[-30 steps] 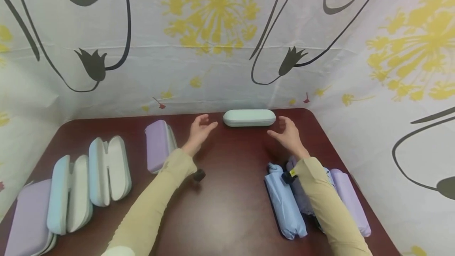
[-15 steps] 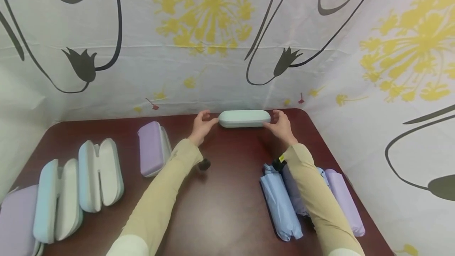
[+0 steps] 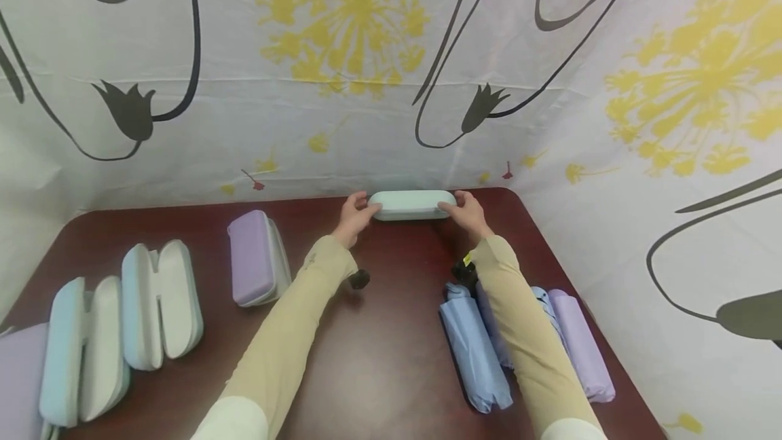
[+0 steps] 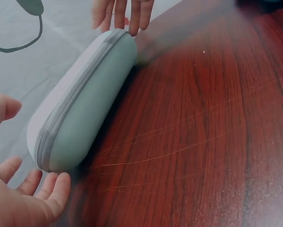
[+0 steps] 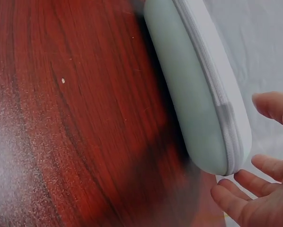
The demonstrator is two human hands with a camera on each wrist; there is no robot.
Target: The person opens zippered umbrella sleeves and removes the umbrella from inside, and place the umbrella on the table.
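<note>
A pale green zippered hard case (image 3: 411, 205) lies lengthwise along the table's far edge. My left hand (image 3: 354, 218) is at its left end and my right hand (image 3: 469, 216) at its right end. In the left wrist view, the fingertips (image 4: 61, 182) reach the near end of the case, while the thumb stands apart from it. The right wrist view has the right hand's fingertips (image 5: 241, 175) right at the other end, with that thumb also spread away. A grey zip (image 5: 217, 87) runs along the side, closed.
At the left lie two opened light blue cases (image 3: 137, 311) with pale linings. A purple case (image 3: 252, 260) stands nearer the middle, another purple case (image 3: 21, 379) at the far left. Folded umbrellas, one blue (image 3: 475, 352) and one lilac (image 3: 583, 348), lie by the right forearm.
Both hands have closed in on the green case, from a gap at each side to its two ends. The whole scene has shifted a little left in the head view.
</note>
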